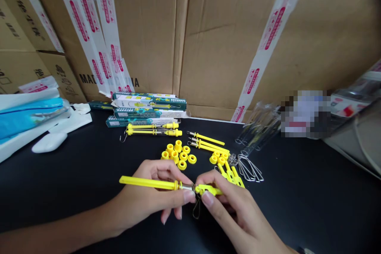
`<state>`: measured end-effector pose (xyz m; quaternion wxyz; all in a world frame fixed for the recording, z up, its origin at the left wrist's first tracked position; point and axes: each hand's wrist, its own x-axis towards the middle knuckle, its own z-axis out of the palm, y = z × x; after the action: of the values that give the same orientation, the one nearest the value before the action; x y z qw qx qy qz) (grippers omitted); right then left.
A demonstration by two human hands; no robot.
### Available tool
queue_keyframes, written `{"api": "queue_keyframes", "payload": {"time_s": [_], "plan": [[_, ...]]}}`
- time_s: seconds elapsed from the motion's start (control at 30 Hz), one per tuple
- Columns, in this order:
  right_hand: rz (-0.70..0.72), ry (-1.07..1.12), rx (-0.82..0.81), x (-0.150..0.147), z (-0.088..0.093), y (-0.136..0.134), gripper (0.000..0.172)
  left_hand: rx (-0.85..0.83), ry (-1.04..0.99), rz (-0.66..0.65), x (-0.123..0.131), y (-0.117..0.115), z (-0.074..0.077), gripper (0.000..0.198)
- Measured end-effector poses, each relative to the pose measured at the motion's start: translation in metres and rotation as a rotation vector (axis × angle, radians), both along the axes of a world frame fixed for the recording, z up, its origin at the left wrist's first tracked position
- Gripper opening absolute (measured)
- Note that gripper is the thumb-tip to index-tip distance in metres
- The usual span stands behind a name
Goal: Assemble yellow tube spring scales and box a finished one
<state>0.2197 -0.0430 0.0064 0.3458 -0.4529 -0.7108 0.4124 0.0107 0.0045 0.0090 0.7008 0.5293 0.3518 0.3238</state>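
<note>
Lying at the far left of the black desk point(297, 194) is a blue pack point(26, 116), and a white oval thing point(49, 142) sits just in front of it. Brown boxes point(208, 39) with white and red tape stand like a wall along the back. Next comes the left hand point(145, 200), low and near the camera. Its fingers point(166, 170) are pinched around a long yellow rod point(149, 183), which lies flat above the desk and points left. Behind that hand, far back, some flat packs point(149, 105) are stacked, and two whole yellow sticks point(153, 129) lie just in front of them. A heap of small yellow rings point(178, 154) sits between those sticks and the hands. In the middle, the rod's metal end meets a short yellow bit point(210, 189). The right hand point(238, 216) grips that bit with thumb and fingers, and the two thumbs almost touch. A thin wire loop point(196, 208) hangs down from where the two parts meet. Past the right hand's fingers lie some spare rods point(205, 141), a few more rings and more flat yellow bits. Just right of those is a bunch of wire hooks point(250, 170). Farther right and back, some clear tubes point(256, 131) lie on the desk. A blurred patch covers what is beside them.
</note>
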Motion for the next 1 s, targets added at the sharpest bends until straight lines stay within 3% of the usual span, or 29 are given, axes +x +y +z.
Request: {"api": "queue_keyframes", "payload": {"time_s": [0.2,0.37,0.57,0.77,1.0], "plan": [[0.011,-0.024,0.131,0.0013,-0.0032,0.0001,0.036,-0.029,-0.026,-0.035,-0.0001,-0.0012,-0.0002,0.029],[-0.013,-0.037,0.074,0.0034,-0.0059,-0.0029,0.04,-0.027,-0.049,-0.06,0.0001,-0.0004,0.0002,0.028],[0.016,-0.063,0.122,0.0022,-0.0061,-0.003,0.032,-0.02,-0.1,-0.047,-0.0007,0.0021,-0.0009,0.026],[-0.011,-0.062,0.138,0.003,-0.0081,-0.0031,0.041,-0.03,-0.104,-0.074,0.0004,0.0027,-0.0019,0.03],[0.012,-0.032,0.122,0.0036,-0.0094,-0.0033,0.037,-0.028,-0.112,-0.09,0.0003,0.0011,-0.0001,0.031]]}}
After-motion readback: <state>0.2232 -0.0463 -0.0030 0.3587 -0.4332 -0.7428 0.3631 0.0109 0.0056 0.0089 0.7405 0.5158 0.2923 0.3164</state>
